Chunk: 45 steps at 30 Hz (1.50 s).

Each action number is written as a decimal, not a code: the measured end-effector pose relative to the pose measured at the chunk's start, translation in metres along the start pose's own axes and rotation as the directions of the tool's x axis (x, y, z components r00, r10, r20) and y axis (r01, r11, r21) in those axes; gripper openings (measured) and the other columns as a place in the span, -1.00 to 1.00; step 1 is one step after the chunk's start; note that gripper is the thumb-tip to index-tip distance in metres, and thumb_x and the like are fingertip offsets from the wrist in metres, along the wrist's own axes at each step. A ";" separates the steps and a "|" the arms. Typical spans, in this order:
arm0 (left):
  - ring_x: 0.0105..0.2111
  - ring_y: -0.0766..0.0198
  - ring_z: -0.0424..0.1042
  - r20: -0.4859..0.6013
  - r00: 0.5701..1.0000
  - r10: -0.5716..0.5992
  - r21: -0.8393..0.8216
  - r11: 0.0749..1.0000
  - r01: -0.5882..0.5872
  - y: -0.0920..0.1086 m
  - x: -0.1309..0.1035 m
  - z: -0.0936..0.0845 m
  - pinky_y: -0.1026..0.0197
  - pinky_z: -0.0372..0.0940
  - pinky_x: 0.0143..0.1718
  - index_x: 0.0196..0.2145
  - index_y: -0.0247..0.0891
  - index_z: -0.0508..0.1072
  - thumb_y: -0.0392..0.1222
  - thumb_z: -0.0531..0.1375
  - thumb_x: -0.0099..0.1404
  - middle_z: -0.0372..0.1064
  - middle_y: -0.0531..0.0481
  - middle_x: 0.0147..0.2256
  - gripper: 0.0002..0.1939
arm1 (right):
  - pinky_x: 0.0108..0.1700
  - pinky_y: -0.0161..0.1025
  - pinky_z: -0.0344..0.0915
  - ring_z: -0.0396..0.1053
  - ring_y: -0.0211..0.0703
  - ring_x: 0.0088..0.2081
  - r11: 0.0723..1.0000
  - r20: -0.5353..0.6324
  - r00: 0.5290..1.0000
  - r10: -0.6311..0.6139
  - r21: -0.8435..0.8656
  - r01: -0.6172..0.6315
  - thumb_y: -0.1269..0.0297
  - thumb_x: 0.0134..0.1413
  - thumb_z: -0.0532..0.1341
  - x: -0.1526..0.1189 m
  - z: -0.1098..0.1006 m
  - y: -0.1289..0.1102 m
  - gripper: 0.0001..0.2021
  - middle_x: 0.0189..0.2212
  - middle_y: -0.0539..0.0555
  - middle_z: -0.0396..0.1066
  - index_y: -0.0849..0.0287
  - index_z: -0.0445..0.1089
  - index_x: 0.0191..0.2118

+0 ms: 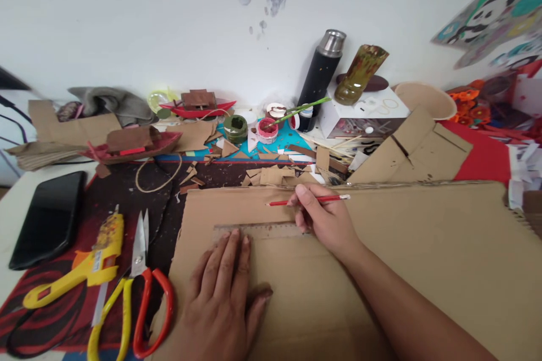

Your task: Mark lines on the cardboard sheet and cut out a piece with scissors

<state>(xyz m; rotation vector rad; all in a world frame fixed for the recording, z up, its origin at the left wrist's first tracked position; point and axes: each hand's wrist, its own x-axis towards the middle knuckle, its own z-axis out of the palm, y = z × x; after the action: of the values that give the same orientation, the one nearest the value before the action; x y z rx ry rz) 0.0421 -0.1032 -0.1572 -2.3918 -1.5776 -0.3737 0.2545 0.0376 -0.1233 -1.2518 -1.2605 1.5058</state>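
Note:
A large sheet of brown cardboard (432, 271) lies flat in front of me. On it rests a clear ruler (271, 229), roughly level across the view. My left hand (224, 293) lies flat, fingers stretched, its fingertips on the ruler's left part. Above the ruler's right end, my right hand (324, 217) pinches a red pencil (279, 202). The pencil lies nearly level, its tip pointing left and its white eraser end to the right. Part of the ruler's right end is hidden by my right hand.
Left of the cardboard lie scissors (139, 254), a yellow glue gun (105, 248) and a black phone (51, 217). Behind are two boat models, such as the near one (144, 144), paint jars (236, 130), cardboard scraps (271, 175), a black thermos (319, 73) and a small white drawer box (359, 118).

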 end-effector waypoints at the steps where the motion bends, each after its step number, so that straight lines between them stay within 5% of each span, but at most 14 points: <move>1: 0.35 -0.32 0.31 0.002 1.000 -0.003 0.001 1.000 0.003 0.000 0.000 0.000 -0.24 0.14 0.34 0.51 -0.68 0.11 0.02 0.12 0.57 0.37 -0.57 0.36 -0.19 | -0.61 -0.36 0.14 0.25 -0.29 -0.68 1.000 0.000 1.000 -0.001 -0.001 0.001 -0.44 0.23 0.33 0.000 0.000 0.000 -0.37 -0.68 -0.06 0.38 0.14 0.50 -0.35; 10: 0.31 -0.24 0.40 -0.015 1.000 -0.014 0.005 1.000 0.014 0.001 0.001 0.000 -0.18 0.21 0.31 0.57 -0.59 -0.03 0.02 0.05 0.60 0.43 -0.52 0.34 -0.18 | -0.61 -0.36 0.15 0.26 -0.28 -0.67 1.000 0.001 1.000 0.005 0.000 -0.005 -0.42 0.25 0.32 0.000 0.000 0.001 -0.39 -0.68 -0.06 0.37 0.13 0.50 -0.34; 45: 0.31 -0.36 0.32 -0.044 0.998 0.036 0.018 0.999 -0.036 -0.002 0.001 0.007 -0.26 0.17 0.29 0.53 -0.71 0.05 -0.02 0.10 0.54 0.37 -0.63 0.33 -0.17 | -0.69 -0.42 0.09 0.22 -0.32 -0.74 0.998 -0.038 0.999 0.005 0.070 -0.002 -0.47 0.19 0.32 0.002 -0.006 0.001 -0.35 -0.74 -0.10 0.30 0.14 0.47 -0.38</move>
<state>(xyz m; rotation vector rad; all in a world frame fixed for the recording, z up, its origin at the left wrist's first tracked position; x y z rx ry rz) 0.0415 -0.0997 -0.1629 -2.3792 -1.5107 -0.4013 0.2600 0.0406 -0.1248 -1.2325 -1.1719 1.5083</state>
